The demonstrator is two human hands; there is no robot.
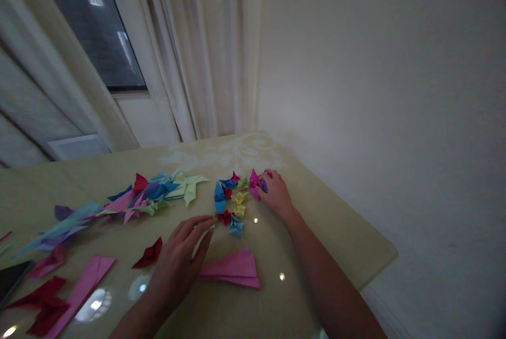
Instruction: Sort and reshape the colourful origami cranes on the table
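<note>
On the right of a group of small folded paper pieces, my right hand [276,194] has its fingers curled over a magenta origami piece [254,183]; a bit of purple paper [264,186] shows under its fingertips. My left hand [184,252] is stretched out with thumb apart, fingertips at the group's lower left edge, close to a dark red piece [224,217]. The group also has a blue piece [220,198], a yellow piece [239,203], a light blue piece [236,226] and a small green piece [242,183]. Below it lies a folded pink paper [233,270].
A long heap of colourful origami [134,196] spreads across the left of the glossy table [316,212]. A red piece [149,253], a pink strip [85,291] and a dark flat object [13,278] lie nearer. A wall [375,91] borders the right, curtains [213,54] the back.
</note>
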